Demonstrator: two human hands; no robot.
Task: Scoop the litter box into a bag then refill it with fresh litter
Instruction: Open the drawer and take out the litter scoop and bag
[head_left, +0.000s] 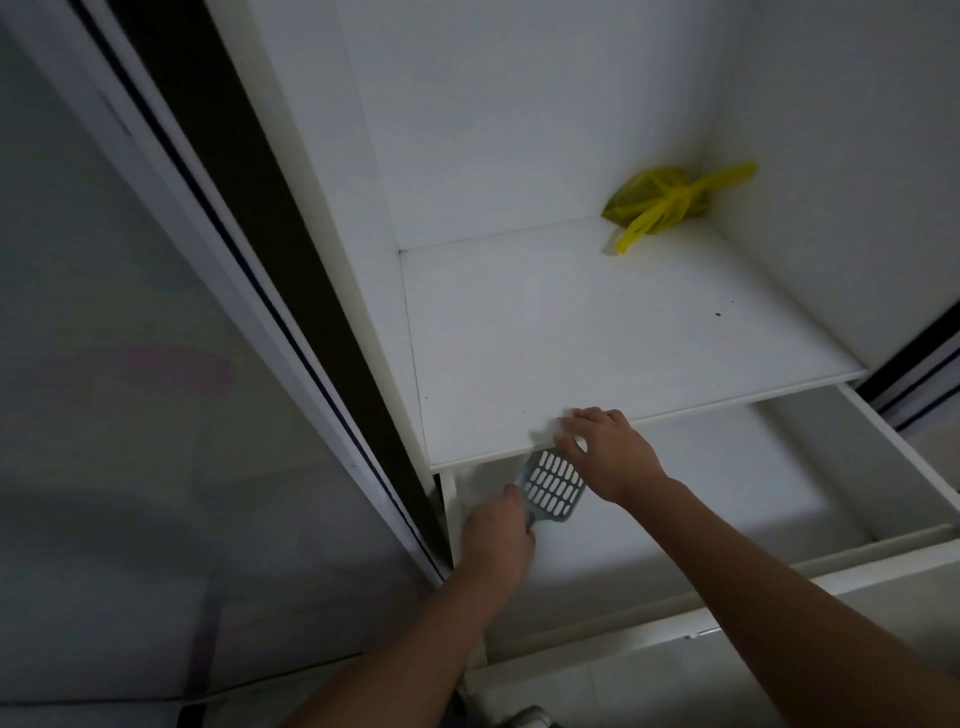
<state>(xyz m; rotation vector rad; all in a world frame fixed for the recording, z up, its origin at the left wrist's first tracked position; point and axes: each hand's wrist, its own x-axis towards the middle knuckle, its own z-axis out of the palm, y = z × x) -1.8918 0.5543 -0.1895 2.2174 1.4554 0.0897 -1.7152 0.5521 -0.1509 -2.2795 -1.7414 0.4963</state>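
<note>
My left hand (498, 530) grips the handle of a grey-blue slotted litter scoop (551, 486), held over an open white drawer (675, 519). The scoop's head points up toward the front edge of a white shelf (597, 338). My right hand (608, 452) is at that shelf edge, fingers pinching something small and white (545, 428) that is blurred. A knotted yellow plastic bag (670, 202) lies at the back right corner of the shelf. No litter box is in view.
The shelf sits inside a white cabinet with a dark sliding-door track (291, 291) on the left. The drawer's right wall (904, 452) and front rim (779, 571) stick out toward me. A pale sliding door panel (104, 364) fills the left side.
</note>
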